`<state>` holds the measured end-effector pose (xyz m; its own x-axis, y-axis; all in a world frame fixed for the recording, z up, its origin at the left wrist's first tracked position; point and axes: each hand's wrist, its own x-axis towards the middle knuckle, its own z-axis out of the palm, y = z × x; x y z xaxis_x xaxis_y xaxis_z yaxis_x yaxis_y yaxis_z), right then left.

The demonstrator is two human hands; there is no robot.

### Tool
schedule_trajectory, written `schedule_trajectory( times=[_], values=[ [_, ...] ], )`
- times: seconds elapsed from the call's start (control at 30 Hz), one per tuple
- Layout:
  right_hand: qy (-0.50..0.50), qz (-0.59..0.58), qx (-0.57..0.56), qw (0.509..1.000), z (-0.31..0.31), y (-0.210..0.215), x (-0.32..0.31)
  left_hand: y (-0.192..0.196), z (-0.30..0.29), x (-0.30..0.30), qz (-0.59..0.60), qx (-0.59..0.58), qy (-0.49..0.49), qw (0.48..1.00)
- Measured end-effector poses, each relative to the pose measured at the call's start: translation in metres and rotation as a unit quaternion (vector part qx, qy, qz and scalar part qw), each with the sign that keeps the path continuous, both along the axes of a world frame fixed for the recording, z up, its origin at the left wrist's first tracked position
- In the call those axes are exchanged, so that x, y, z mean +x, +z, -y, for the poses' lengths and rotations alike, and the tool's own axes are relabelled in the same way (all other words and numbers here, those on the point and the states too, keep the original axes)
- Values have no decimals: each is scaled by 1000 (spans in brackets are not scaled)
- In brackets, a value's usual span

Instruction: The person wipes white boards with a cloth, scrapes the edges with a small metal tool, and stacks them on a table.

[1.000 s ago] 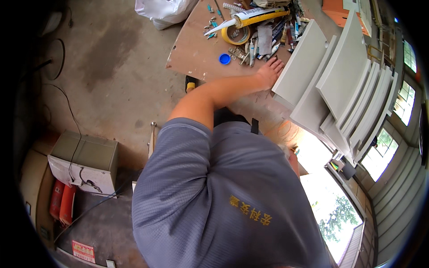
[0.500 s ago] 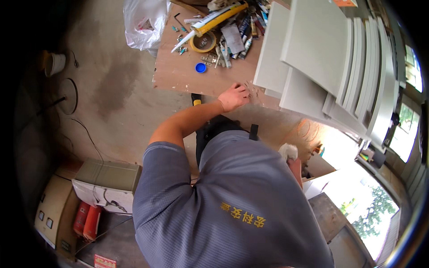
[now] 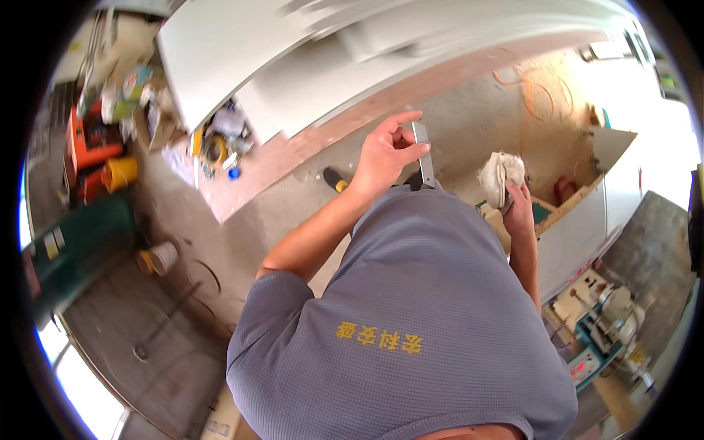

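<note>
My left hand (image 3: 389,152) is raised in front of my waist, thumb and bent fingers at a narrow, flat silver-grey metal piece (image 3: 423,152). Its index finger is stretched out past the top of the piece. The lower end of the piece reaches down to a dark part at my waist; its exact kind I cannot make out. To the right, my right hand (image 3: 520,209) is closed on a crumpled whitish cloth (image 3: 501,176), held out beside my body.
Pale flat panels (image 3: 220,44) lie stacked on the brownish worktable (image 3: 238,191) ahead. A yellow tape roll (image 3: 215,149) and a blue cap (image 3: 234,174) sit at its left end. An open box-like cabinet (image 3: 579,220) stands right, near a teal machine (image 3: 594,345).
My view has turned to the right. My left hand has left the table edge and come to the metal piece at my waist. The cloth in my right hand has come more into view.
</note>
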<state>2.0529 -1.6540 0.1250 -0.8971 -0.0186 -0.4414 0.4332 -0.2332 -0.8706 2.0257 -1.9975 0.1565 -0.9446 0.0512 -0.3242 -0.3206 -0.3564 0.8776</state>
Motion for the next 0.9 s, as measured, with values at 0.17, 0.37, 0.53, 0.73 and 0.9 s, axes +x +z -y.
schedule_trajectory(
  times=[0.17,0.37,0.53,0.73,0.9],
  values=[
    [12,-7,-147,989,-110,5,-12,26,-114,-71,-17,-15,-46,999],
    [-29,-53,97,993,-147,41,-89,37,-249,-167,1,60,-126,990],
    [-53,-333,348,875,-223,81,-176,19,-377,-264,149,108,-304,935],
    [-106,-358,496,783,-354,120,-244,8,-558,-361,248,182,-511,803],
    [-377,-209,337,837,-450,107,-272,30,-697,-423,-36,29,-604,795]
  ],
)
